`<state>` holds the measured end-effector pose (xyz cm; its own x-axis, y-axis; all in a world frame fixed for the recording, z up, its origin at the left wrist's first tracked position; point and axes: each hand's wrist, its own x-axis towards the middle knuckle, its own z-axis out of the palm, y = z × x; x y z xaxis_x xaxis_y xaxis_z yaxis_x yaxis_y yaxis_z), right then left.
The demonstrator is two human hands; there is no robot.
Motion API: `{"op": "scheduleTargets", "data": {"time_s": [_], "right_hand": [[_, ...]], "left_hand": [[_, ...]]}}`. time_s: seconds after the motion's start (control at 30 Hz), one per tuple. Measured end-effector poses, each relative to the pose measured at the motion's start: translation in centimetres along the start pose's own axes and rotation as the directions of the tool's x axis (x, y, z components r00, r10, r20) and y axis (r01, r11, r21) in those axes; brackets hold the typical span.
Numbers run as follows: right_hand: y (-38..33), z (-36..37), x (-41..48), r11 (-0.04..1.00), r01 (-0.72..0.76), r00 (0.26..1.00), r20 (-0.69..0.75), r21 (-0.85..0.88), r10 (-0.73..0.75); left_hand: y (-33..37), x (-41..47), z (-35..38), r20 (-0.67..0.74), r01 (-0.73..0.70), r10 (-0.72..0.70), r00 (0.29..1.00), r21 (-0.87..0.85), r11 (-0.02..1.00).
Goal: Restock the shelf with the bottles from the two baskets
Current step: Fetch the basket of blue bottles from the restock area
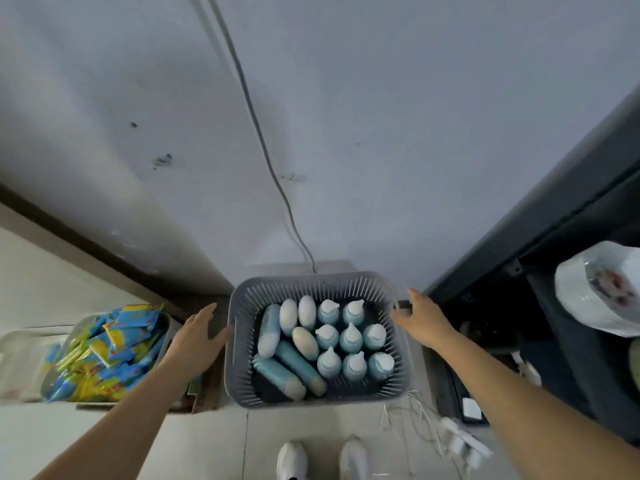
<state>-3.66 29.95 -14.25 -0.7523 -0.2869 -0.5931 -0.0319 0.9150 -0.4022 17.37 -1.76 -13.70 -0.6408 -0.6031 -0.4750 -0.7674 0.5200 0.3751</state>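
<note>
A grey slotted plastic basket point(239, 313) sits low in front of me against the wall. It holds several pale blue bottles point(351, 339) with white caps; most stand upright on the right, a few lie on their sides at the left point(299, 367). My left hand point(197, 336) is open just beside the basket's left wall, thumb near the rim. Open too, my right hand point(424, 318) hovers at the upper right rim. Neither hand holds anything.
A clear bin of blue and yellow packets point(104, 351) stands on the left. A dark shelf unit point(561, 216) rises on the right, with a wrapped paper roll point(599, 289) on it. A cable point(263, 143) runs down the wall. White wires and a power strip point(460, 441) lie near my white shoes point(292, 459).
</note>
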Motion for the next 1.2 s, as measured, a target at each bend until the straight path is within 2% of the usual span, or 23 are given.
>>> {"op": "scheduleTargets", "data": {"time_s": [0.17,0.27,0.33,0.43,0.53,0.73,0.8,0.97,1.2], "right_hand": [[1.5,3.9,3.2,0.911,-0.2,0.976,-0.007,0.362,0.217],[2.5,5.4,4.6,0.83,-0.246,0.948,-0.056,0.501,0.314],[3.0,6.1,5.1,0.728,-0.258,0.932,-0.035,0.635,0.361],[2.8,6.7,5.6,0.533,-0.288,0.924,0.085,0.795,0.372],[3.0,7.6,6.3,0.499,-0.295,0.926,0.116,0.815,0.358],[2.7,7.5,6.4,0.464,-0.312,0.909,0.118,0.829,0.401],[2.6,7.4,6.2,0.453,-0.331,0.901,0.134,0.828,0.413],[3.2,7.2,4.5,0.393,-0.366,0.88,0.177,0.844,0.441],[5.5,5.5,-0.2,0.295,-0.361,0.855,0.188,0.885,0.483]], "left_hand": [[-1.4,4.2,3.8,0.078,0.173,-0.158,0.984,-0.268,0.948],[-3.2,6.5,5.8,0.157,0.267,-0.219,0.963,-0.426,0.864],[-3.6,7.4,6.8,0.179,0.291,-0.23,0.957,-0.56,0.775],[-3.4,8.1,8.1,0.256,0.342,-0.226,0.94,-0.739,0.581],[-3.2,8.4,8.9,0.356,0.427,-0.239,0.904,-0.799,0.423],[-2.7,9.1,9.6,0.319,0.45,-0.364,0.875,-0.812,0.371],[-2.5,9.1,9.2,0.344,0.473,-0.374,0.861,-0.814,0.339],[-1.9,7.8,8.7,0.414,0.525,-0.352,0.839,-0.784,0.33],[1.6,4.5,7.0,0.372,0.49,-0.328,0.868,-0.742,0.457]]}}
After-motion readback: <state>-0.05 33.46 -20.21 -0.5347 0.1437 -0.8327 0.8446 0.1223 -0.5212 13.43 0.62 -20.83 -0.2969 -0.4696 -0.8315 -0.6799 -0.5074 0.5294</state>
